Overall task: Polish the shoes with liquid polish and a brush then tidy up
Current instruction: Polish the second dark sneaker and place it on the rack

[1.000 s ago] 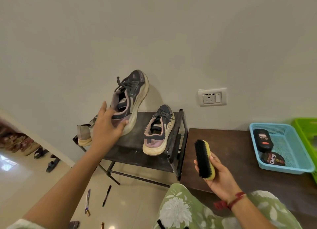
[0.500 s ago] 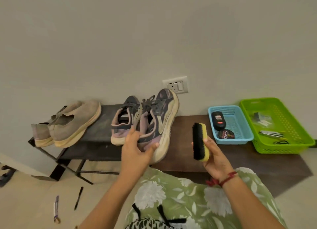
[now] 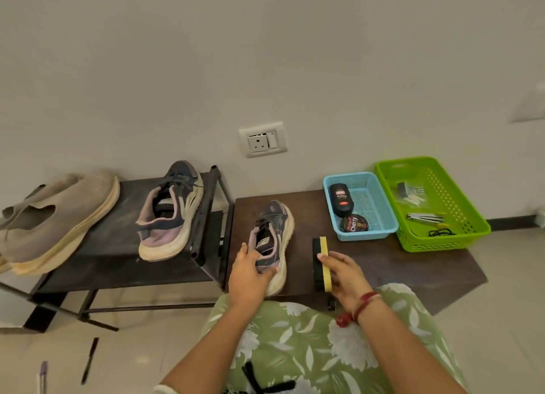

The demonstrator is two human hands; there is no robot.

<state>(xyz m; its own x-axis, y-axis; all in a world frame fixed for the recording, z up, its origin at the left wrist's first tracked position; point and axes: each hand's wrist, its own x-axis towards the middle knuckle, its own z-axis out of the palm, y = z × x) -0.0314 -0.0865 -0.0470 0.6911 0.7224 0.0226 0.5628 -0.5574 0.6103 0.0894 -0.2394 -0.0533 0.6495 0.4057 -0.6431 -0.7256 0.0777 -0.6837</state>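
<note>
My left grip [image 3: 249,271] is clamped on the heel of the shoe [image 3: 272,231], which rests on the worktop [image 3: 383,263] left of the blue basket [image 3: 368,235]. My right grip [image 3: 342,272] holds the brush [image 3: 321,263], nearer that basket. Polishing seems about to start. Next, I judge, I need the liquid polish [image 3: 341,200] lying inside the basket.

The brush [image 3: 323,253] is black and yellow, the small basket [image 3: 348,176] blue, the large basket [image 3: 442,240] green.

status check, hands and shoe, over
Left hand grips sneaker heel on brown table. Right hand holds brush. Liquid polish bottle in blue basket; nothing between brush and sneaker.
</note>
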